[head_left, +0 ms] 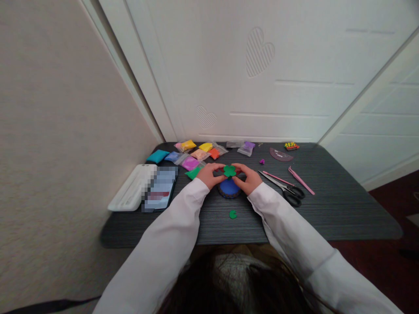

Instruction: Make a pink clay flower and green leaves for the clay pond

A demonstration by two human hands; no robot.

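A green clover-shaped clay piece [229,170] stands between my two hands, above a round blue disc with a dark rim [229,188]. My left hand [211,173] is closed at its left side, thumb and fingers reaching to its edge. From the right, my right hand [248,177] pinches at the same piece. Whether the clover touches the disc below is hidden by the fingers. On the table in front of the disc lies a small green notched round piece [232,214]. A green clay packet [194,172] lies just beside my left hand.
Several coloured clay packets [190,163] lie along the back left. A white case [132,187] and a phone [161,189] rest at left. To the right are scissors [288,192], a pink stick [278,178], pink tweezers [301,180] and a translucent half-disc [280,155].
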